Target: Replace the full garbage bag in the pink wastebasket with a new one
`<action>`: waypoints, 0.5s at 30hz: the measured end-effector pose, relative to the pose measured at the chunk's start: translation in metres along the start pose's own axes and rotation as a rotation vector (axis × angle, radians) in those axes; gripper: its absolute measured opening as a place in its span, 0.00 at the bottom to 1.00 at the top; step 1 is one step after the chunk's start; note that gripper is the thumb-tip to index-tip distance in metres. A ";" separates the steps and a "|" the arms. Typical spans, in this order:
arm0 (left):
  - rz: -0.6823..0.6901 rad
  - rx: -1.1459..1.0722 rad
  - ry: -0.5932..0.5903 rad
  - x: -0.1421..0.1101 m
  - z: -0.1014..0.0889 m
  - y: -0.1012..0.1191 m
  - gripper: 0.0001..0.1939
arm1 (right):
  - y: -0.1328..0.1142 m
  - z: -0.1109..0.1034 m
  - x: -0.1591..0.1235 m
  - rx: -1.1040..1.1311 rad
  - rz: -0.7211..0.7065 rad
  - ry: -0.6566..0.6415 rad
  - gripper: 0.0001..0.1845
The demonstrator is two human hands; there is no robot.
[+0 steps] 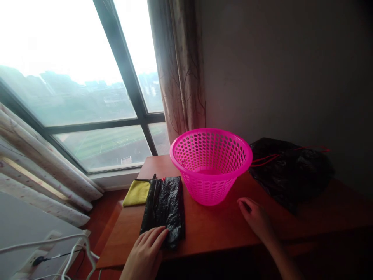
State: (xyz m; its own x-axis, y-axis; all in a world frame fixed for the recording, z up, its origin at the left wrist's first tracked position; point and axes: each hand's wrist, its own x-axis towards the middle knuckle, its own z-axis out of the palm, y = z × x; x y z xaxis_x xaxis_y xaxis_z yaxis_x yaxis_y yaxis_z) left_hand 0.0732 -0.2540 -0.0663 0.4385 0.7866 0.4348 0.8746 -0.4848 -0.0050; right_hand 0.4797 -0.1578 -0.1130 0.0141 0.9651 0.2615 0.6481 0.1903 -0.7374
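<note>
A folded black plastic bag (167, 206) lies on the wooden table, with a bit of red at its far edge. My left hand (147, 249) rests on the near end of this bag, fingers stretched out side by side; its thumb is hidden. In the middle stands a bright pink plastic basket (214, 190), upright, with rows of holes in its wall and nothing visible inside. To the right of the basket's base, my right hand (253, 216) is held apart from it. Its fingers are curled in toward the thumb around a small gap, and nothing shows in them.
A yellow cloth (136, 193) with dark edging lies partly beneath the folded bag. Against the wall on the right, a crumpled black bag (291, 175) has red drawstrings. The table (122, 241) borders a window and curtain (186, 70). White cables (78, 243) run at lower left.
</note>
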 end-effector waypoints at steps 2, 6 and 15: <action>-0.009 -0.039 -0.008 0.003 0.001 0.011 0.26 | 0.000 -0.001 0.000 -0.004 -0.003 0.006 0.14; 0.024 -0.107 -0.028 0.011 -0.003 0.036 0.21 | -0.005 -0.001 0.000 -0.025 -0.024 0.044 0.14; -0.171 -0.304 0.098 0.012 -0.022 0.027 0.14 | -0.094 0.034 -0.055 0.016 -0.372 -0.188 0.18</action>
State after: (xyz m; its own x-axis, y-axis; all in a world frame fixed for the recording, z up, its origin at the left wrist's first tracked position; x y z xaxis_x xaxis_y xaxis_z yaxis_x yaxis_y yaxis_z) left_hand 0.0970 -0.2662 -0.0416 0.2563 0.8331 0.4902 0.8256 -0.4524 0.3372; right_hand 0.3917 -0.2225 -0.0792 -0.3592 0.8459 0.3943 0.5711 0.5334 -0.6240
